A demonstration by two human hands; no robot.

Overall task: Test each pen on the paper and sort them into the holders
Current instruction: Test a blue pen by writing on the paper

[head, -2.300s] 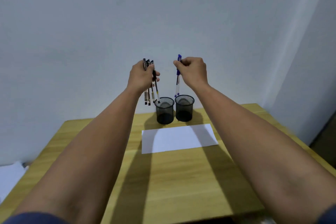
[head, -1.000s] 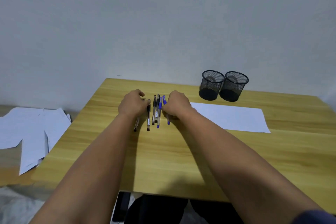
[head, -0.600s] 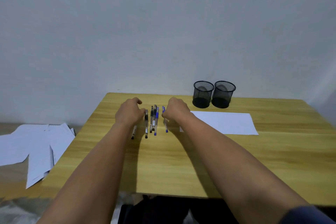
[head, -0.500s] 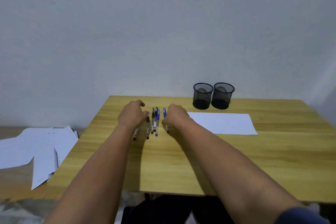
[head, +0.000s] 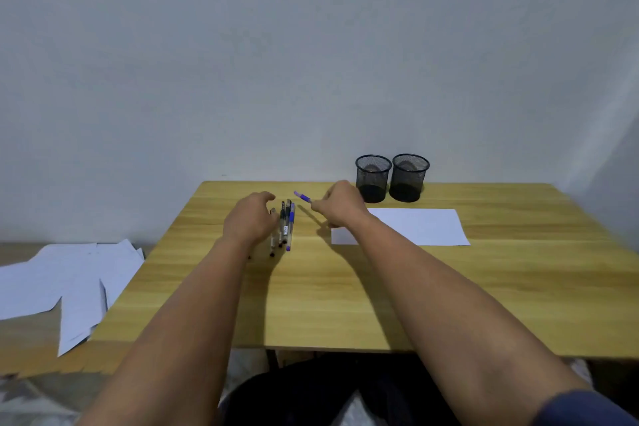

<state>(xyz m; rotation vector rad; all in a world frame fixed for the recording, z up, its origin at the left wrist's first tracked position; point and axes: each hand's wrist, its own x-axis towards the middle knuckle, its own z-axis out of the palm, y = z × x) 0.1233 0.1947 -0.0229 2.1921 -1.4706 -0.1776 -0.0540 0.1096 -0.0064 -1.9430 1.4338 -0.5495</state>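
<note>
My right hand [head: 340,205] grips a blue-capped pen [head: 303,197], lifted off the wood with its cap pointing up and left. Several pens [head: 285,227], black and blue, lie side by side on the wooden table [head: 345,287]. My left hand [head: 249,221] hovers over their left side with loosely curled fingers, and it hides part of them. A white sheet of paper [head: 415,226] lies to the right of my right hand. Two black mesh holders, one on the left [head: 373,177] and one on the right [head: 409,176], stand behind the paper against the wall.
Loose white sheets [head: 62,284] lie scattered on a lower surface left of the table. The wall runs right behind the holders. The table's front edge is near my lap.
My right hand has picked one blue pen out of the row and raised it to the right. My left hand stays over the remaining pens.
</note>
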